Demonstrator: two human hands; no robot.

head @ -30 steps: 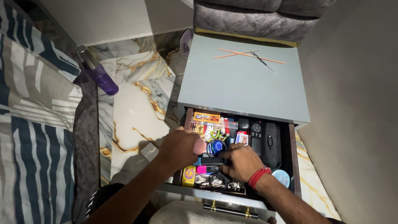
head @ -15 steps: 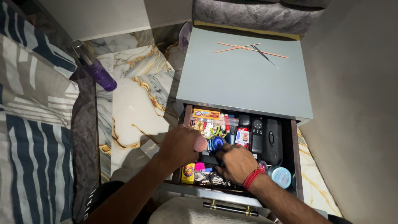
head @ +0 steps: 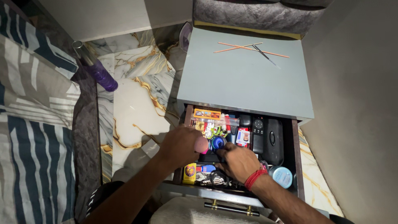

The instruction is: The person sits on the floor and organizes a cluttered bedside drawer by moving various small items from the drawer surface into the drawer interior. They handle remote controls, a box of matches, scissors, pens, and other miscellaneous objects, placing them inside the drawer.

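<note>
An open wooden drawer (head: 297, 157) of a grey bedside table (head: 244, 83) is packed with small items. My left hand (head: 180, 145) hovers over its left half, fingers curled under and thumb out; anything in it is hidden. My right hand (head: 238, 161), a red thread at the wrist, reaches in from the lower right. Its fingertips rest on dark items beside a blue round lid (head: 217, 142). Around the hands lie an orange box (head: 206, 113), a yellow packet (head: 190, 173), a black remote (head: 258, 135), a black case (head: 273, 141) and a pale blue tin (head: 282, 176).
Thin orange sticks and a pen (head: 251, 47) lie on the table top. A purple bottle (head: 97, 70) lies at the edge of the marble floor (head: 132, 103). A striped bedspread (head: 33, 132) fills the left side. The drawer's brass handle (head: 230, 207) is at the bottom, a grey wall on the right.
Both hands stay in the drawer. My right hand has edged up and left toward the blue round lid; my left hand has barely shifted.
</note>
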